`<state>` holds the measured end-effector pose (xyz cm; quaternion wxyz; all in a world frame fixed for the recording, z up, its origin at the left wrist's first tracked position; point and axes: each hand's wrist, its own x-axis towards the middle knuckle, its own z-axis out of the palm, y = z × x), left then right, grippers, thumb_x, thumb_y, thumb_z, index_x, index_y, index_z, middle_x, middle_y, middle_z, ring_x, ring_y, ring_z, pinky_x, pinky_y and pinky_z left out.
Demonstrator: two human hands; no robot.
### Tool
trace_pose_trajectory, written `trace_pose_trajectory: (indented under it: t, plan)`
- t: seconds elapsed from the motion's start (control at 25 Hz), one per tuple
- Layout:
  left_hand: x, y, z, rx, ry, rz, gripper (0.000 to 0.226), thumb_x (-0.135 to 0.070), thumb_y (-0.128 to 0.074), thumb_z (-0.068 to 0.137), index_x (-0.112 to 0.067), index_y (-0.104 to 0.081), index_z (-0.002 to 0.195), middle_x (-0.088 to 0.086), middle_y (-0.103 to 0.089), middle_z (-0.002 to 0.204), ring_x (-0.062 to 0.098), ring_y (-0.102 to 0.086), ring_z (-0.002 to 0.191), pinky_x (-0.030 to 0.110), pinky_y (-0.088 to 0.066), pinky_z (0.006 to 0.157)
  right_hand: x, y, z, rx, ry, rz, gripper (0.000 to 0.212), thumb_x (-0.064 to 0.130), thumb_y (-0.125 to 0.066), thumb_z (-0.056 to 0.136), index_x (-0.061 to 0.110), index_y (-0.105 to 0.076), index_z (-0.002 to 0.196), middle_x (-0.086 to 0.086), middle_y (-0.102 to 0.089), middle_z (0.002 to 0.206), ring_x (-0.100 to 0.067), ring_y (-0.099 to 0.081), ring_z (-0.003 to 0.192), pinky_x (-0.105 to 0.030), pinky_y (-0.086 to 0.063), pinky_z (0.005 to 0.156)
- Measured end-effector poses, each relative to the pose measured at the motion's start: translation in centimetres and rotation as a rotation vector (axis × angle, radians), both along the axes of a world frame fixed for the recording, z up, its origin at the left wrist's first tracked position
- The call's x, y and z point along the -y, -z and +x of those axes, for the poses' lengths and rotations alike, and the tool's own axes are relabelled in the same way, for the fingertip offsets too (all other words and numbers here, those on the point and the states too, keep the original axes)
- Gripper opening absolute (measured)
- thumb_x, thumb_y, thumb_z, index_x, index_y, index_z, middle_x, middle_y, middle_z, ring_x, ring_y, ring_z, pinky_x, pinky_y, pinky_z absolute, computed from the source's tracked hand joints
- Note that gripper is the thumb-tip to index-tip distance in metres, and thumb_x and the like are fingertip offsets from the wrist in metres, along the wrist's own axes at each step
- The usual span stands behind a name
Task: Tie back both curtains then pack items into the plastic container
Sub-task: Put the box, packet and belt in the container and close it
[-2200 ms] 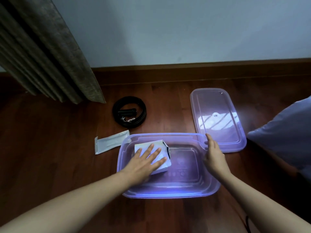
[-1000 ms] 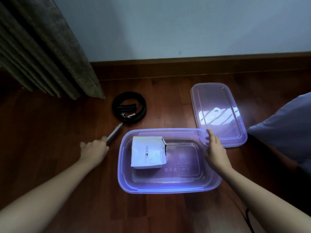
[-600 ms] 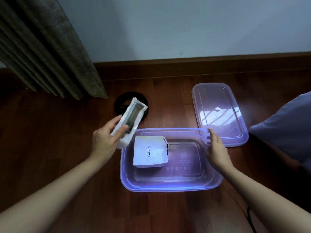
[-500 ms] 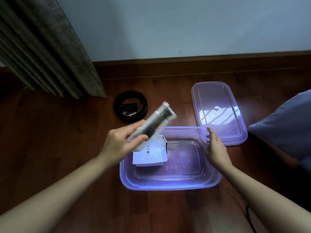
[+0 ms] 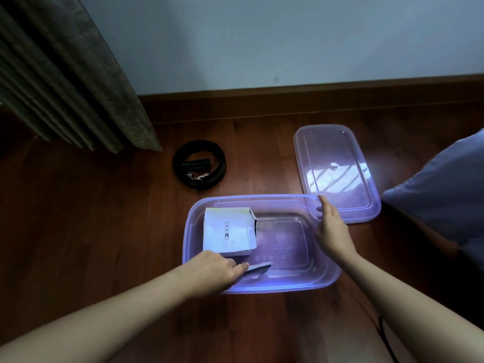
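Plastic container on wood floor; white box inside, at its back-left corner. Left hand holds one end of a flat packet low inside the container's front wall; right hand grips the container's right rim. Lid touches its back-right corner, coiled belt behind it, curtain farther back-left.

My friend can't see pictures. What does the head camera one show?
A person's left hand holds a flat packet inside a clear plastic container, beside a white box, while the right hand grips the container's right rim. Its lid and a coiled black belt lie on the wooden floor beyond, near a curtain.
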<state>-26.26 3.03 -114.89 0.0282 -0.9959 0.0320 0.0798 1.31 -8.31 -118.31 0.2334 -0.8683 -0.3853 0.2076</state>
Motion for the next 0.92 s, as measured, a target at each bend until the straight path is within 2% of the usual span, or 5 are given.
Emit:
trace_pose_trajectory:
  t: [0.32, 0.52, 0.68, 0.76, 0.92]
  plan:
    - [0.6, 1.8, -1.0, 0.286, -0.072, 0.073, 0.041, -0.012, -0.034, 0.082, -0.01, -0.074, 0.092, 0.007, -0.044, 0.099, 0.017, -0.045, 0.074, 0.024, -0.041, 0.039, 0.0, 0.0, -0.1, -0.004, -0.005, -0.003, 0.067, -0.004, -0.043, 0.085, 0.017, -0.025, 0.146, -0.015, -0.048, 0.134, -0.035, -0.057, 0.111, -0.043, -0.045, 0.089]
    - [-0.4, 2.5, -1.2, 0.263, -0.045, 0.186, 0.038, -0.011, -0.035, 0.081, -0.017, -0.072, 0.083, 0.012, -0.046, 0.138, 0.03, -0.052, 0.113, 0.042, -0.054, 0.077, 0.0, -0.1, -0.1, -0.015, -0.002, 0.007, 0.066, -0.004, -0.042, 0.085, 0.016, -0.026, 0.146, -0.016, -0.048, 0.134, -0.035, -0.056, 0.113, -0.044, -0.044, 0.089]
    - [-0.3, 2.1, -0.8, 0.111, -0.02, 0.146, 0.013, -0.021, -0.058, 0.074, -0.02, -0.067, 0.084, 0.011, -0.057, 0.133, 0.029, -0.061, 0.113, 0.047, -0.053, 0.082, 0.0, -0.1, -0.1, -0.009, -0.003, -0.001, 0.065, -0.003, -0.043, 0.086, 0.016, -0.025, 0.146, -0.016, -0.048, 0.135, -0.035, -0.056, 0.113, -0.044, -0.045, 0.089]
    - [-0.6, 2.0, -0.7, 0.127, -0.014, 0.082, 0.034, -0.025, -0.07, 0.064, -0.021, -0.055, 0.094, 0.009, -0.059, 0.131, 0.026, -0.062, 0.112, 0.048, -0.052, 0.084, 0.0, -0.1, -0.1, -0.018, 0.0, -0.008, 0.065, -0.003, -0.044, 0.087, 0.017, -0.025, 0.146, -0.016, -0.048, 0.135, -0.034, -0.055, 0.114, -0.044, -0.045, 0.09]
    - [-3.4, 0.4, 0.6, 0.585, -0.017, -0.171, 0.014, -0.022, -0.052, 0.083, -0.018, -0.05, 0.096, 0.006, -0.07, 0.104, 0.022, -0.068, 0.087, 0.041, -0.051, 0.08, 0.0, 0.0, 0.0, -0.018, -0.003, -0.005, 0.065, -0.002, -0.044, 0.086, 0.017, -0.026, 0.146, -0.016, -0.047, 0.135, -0.036, -0.056, 0.111, -0.044, -0.045, 0.089]
